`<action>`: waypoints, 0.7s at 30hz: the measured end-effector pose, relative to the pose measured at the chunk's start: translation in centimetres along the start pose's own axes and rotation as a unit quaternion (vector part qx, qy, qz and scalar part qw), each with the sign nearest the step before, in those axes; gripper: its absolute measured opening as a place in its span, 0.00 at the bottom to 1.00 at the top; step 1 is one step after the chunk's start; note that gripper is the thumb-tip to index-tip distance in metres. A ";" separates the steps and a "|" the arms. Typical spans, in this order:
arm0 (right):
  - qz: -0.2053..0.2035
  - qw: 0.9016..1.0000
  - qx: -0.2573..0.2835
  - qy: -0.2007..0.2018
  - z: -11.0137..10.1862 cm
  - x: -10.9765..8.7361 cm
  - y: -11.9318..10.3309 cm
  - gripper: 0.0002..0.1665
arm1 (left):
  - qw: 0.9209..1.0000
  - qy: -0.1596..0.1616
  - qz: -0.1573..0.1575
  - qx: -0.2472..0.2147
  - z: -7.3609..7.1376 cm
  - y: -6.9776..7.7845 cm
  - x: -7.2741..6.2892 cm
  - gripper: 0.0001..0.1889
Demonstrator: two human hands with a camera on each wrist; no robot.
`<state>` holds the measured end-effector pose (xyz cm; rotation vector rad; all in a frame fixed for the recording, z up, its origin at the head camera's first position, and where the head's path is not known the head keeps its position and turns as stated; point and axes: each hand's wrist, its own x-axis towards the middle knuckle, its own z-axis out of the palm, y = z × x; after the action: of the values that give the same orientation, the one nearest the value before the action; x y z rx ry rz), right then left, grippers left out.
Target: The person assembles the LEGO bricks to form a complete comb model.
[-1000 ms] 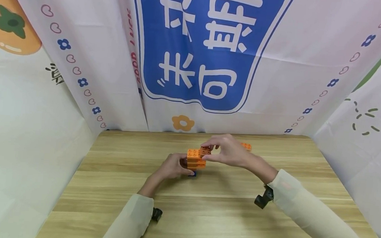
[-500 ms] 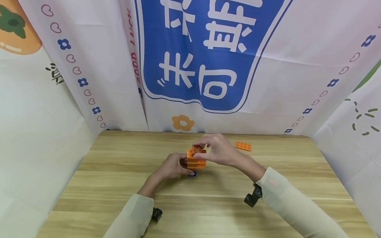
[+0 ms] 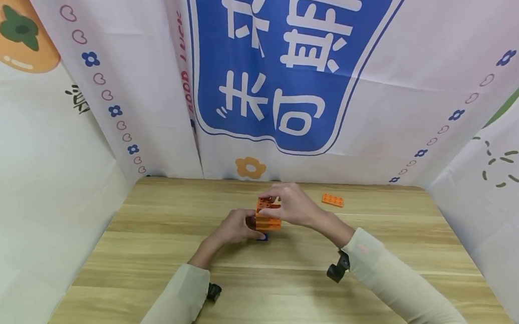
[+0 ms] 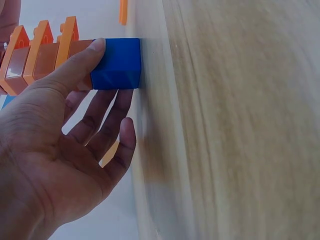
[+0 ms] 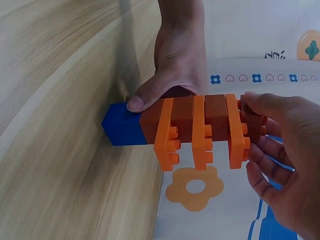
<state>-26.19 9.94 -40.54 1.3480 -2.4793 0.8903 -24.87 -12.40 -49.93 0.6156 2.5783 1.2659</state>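
Observation:
A tower of toy building bricks stands on the table, with a blue block (image 5: pixel 122 125) at its base. Above that, brown blocks (image 5: pixel 216 112) alternate with orange studded plates (image 5: pixel 199 135), which jut out to one side. My left hand (image 3: pixel 236 225) grips the tower low down, its thumb on the blue block and the lowest brown block in the left wrist view. At the top, my right hand (image 3: pixel 297 207) pinches a brown block (image 5: pixel 253 120) between thumb and fingers. That block sits against the uppermost orange plate; whether it is fully pressed on, I cannot tell.
A loose orange plate (image 3: pixel 332 201) with studs lies on the wooden table (image 3: pixel 313 296), behind and to the right of the tower. Printed cloth (image 3: pixel 379 135) hangs close behind the table and along both sides.
My right hand has moved left with the brown block, from beside the tower's top to over its left end. The loose orange plate has come into full view. My left hand keeps its hold.

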 end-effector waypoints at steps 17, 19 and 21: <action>0.027 0.999 0.014 -0.039 -0.6 0.4 0.2 0.18 | 1.000 0.000 0.008 0.005 0.1 -0.1 0.2 0.21; 0.027 0.999 0.017 -0.042 -0.7 0.4 0.1 0.18 | 1.000 0.002 0.009 0.007 0.1 -0.1 0.2 0.21; 0.029 0.998 0.019 -0.046 -0.8 0.5 0.0 0.18 | 1.000 0.003 0.010 0.007 0.1 0.0 0.2 0.21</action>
<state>-26.59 10.08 -39.69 1.3662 -2.5955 0.9105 -24.99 -12.23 -50.01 0.6417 2.5947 1.2591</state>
